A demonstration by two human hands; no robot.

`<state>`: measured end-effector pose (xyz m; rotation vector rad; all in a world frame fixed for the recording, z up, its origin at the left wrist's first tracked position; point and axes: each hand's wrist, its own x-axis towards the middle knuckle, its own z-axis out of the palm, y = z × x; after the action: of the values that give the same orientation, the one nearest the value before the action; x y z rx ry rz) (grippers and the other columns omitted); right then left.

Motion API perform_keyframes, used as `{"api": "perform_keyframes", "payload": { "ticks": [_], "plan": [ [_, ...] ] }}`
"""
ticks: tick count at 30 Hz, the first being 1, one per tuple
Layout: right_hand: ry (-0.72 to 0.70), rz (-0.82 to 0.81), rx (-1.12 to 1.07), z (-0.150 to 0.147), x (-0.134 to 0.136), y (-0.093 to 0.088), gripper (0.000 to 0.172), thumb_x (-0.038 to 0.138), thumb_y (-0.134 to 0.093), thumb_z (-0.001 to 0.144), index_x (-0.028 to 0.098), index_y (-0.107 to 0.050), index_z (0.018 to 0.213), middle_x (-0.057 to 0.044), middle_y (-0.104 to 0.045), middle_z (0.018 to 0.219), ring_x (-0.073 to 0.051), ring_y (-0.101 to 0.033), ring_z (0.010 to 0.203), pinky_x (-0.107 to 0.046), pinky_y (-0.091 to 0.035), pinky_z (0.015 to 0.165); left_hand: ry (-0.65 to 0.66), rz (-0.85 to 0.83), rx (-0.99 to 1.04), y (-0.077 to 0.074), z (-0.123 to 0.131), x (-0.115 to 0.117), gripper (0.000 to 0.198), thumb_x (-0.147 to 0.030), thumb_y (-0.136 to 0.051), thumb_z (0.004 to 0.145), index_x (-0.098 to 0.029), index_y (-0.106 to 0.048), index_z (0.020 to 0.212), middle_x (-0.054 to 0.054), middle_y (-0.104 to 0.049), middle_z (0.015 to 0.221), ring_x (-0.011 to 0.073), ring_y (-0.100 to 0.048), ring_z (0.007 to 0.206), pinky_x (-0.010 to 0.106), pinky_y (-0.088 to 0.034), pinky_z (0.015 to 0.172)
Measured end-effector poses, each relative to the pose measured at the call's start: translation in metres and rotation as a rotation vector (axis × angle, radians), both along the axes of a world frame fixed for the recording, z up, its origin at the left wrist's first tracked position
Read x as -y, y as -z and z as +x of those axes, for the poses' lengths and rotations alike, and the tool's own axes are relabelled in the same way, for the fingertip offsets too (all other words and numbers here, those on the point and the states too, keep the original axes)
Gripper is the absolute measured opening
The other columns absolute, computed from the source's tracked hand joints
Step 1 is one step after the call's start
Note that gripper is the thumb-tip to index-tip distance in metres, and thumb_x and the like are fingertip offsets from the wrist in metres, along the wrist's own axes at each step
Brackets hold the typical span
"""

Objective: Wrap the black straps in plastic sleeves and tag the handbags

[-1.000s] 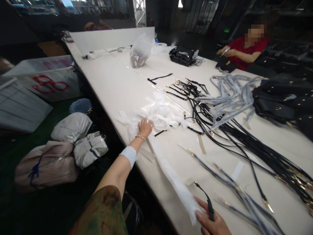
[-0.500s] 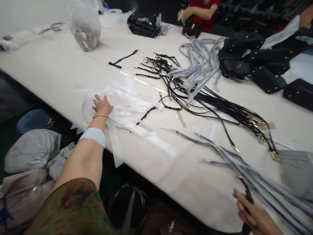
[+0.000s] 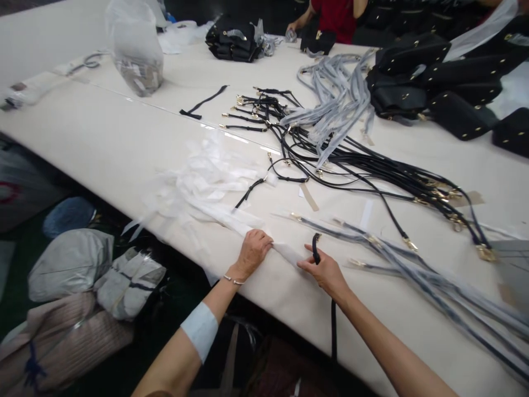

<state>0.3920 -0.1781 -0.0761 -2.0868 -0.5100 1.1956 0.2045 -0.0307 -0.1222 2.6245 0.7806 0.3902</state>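
My left hand [image 3: 253, 251] pinches the strip [image 3: 286, 253], best kept flat and taut, while my right hand [image 3: 324, 269] grips the strap [image 3: 316, 251] at the strip's four o'clock end.

No readable text, number or brand anywhere. Far to the left of the left grip [image 3: 253, 251], beyond the near edge of the cream-coloured surface [image 3: 103, 138]: a curved red mark [image 3: 9, 192] on a whitish bin [image 3: 31, 190], cut off by the edge of the view and impossible to read as letter or digit. Far to the right of the right grip [image 3: 324, 270]: thin dark lines on a flat grey sheet [image 3: 512, 275], too faint to tell as writing. Beyond the right grip, slightly rightward: a slim white paper strip [image 3: 366, 214], any print too small to tell.
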Motion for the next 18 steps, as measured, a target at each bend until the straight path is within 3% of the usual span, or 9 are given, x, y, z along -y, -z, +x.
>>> {"api": "perform_keyframes", "payload": {
  "ticks": [4,8,11,14,18],
  "plan": [
    [-0.062,-0.032,0.025,-0.012,-0.010,0.016,0.033,0.042,-0.069,0.072,0.015,-0.073,0.090,0.001,-0.062,0.061,-0.012,-0.049,0.050,-0.023,-0.037,0.046,0.066,0.006,0.034,0.001,-0.009,0.001,0.008,-0.027,-0.061,0.092,-0.021,-0.065,0.089,0.005,-0.065,0.091,0.0213,-0.058,0.095,0.039,-0.046,0.090],
    [-0.082,-0.094,0.048,-0.007,0.004,0.012,0.034,0.050,-0.064,0.071,0.017,-0.068,0.071,-0.001,-0.062,0.061,-0.012,-0.043,0.043,-0.024,-0.033,0.038,0.007,0.047,0.010,0.012,-0.030,-0.019,0.024,-0.032,-0.064,0.090,-0.022,-0.064,0.112,0.009,-0.064,0.121,0.0244,-0.054,0.122,0.049,-0.035,0.111],
    [-0.080,-0.146,0.073,0.008,0.026,0.006,0.041,0.058,-0.064,0.068,0.019,-0.061,0.058,0.000,-0.054,0.049,-0.011,-0.038,0.038,-0.025,-0.029,0.035,-0.066,0.100,-0.086,0.016,-0.051,-0.054,0.041,-0.032,-0.063,0.090,-0.024,-0.056,0.130,0.011,-0.057,0.137,0.0269,-0.046,0.135,0.054,-0.027,0.117],
    [-0.018,-0.244,0.122,0.037,0.060,0.003,0.047,0.059,-0.067,0.067,0.022,-0.049,0.045,0.000,-0.041,0.038,-0.013,-0.037,0.033,-0.028,-0.031,0.035,-0.189,0.137,-0.181,0.011,-0.075,-0.097,0.045,-0.023,-0.058,0.090,-0.027,-0.054,0.134,0.009,-0.054,0.143,0.0288,-0.039,0.140,0.058,-0.023,0.118],
    [0.141,-0.289,0.028,0.083,0.115,-0.011,0.030,0.043,-0.083,0.064,0.031,-0.058,0.053,-0.003,-0.051,0.048,-0.022,-0.049,0.039,-0.032,-0.037,0.035,-0.392,0.171,-0.330,-0.002,-0.112,-0.154,0.049,-0.013,-0.052,0.085,-0.020,-0.056,0.133,0.012,-0.056,0.140,0.0315,-0.041,0.138,0.053,-0.031,0.115]
  ]
}}
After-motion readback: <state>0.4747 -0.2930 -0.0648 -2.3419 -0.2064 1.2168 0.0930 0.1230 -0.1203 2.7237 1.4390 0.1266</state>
